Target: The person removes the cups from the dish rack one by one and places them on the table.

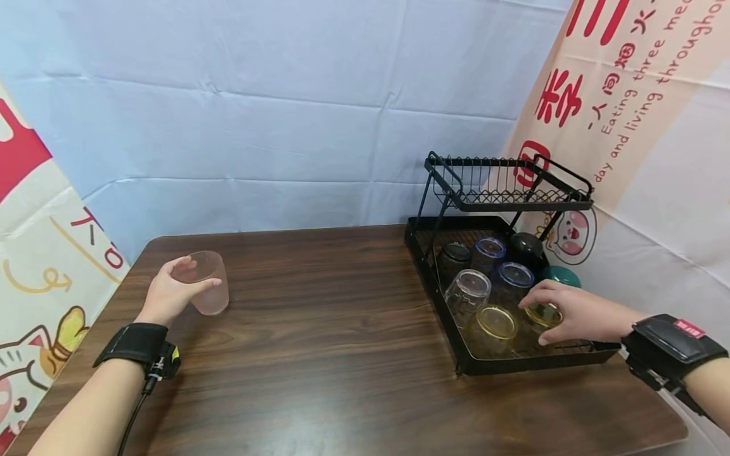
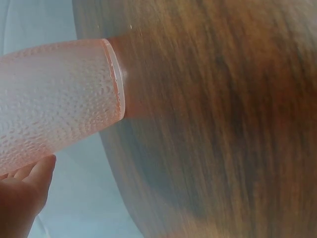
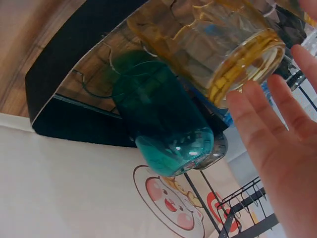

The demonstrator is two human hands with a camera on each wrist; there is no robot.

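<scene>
At the table's left stands a frosted pinkish cup (image 1: pixel 211 285) with a pebbled side (image 2: pixel 59 94). My left hand (image 1: pixel 173 291) holds it, the thumb across its near side and the fingers at the far side. My right hand (image 1: pixel 576 310) is over the front right of a black rack, bent fingers spread above an upturned yellow glass (image 1: pixel 544 315). In the right wrist view the fingertips come close to the base of this yellow glass (image 3: pixel 218 54); contact is hard to tell. A teal glass (image 3: pixel 163 119) sits beside it.
The two-tier black rack (image 1: pixel 467 366) stands at the table's right. Its lower tray carries several upturned glasses, among them a clear one (image 1: pixel 470 288), a second yellow one (image 1: pixel 496 326) and a blue-rimmed one (image 1: pixel 516 275). A wire shelf (image 1: pixel 507 206) overhangs the rear ones.
</scene>
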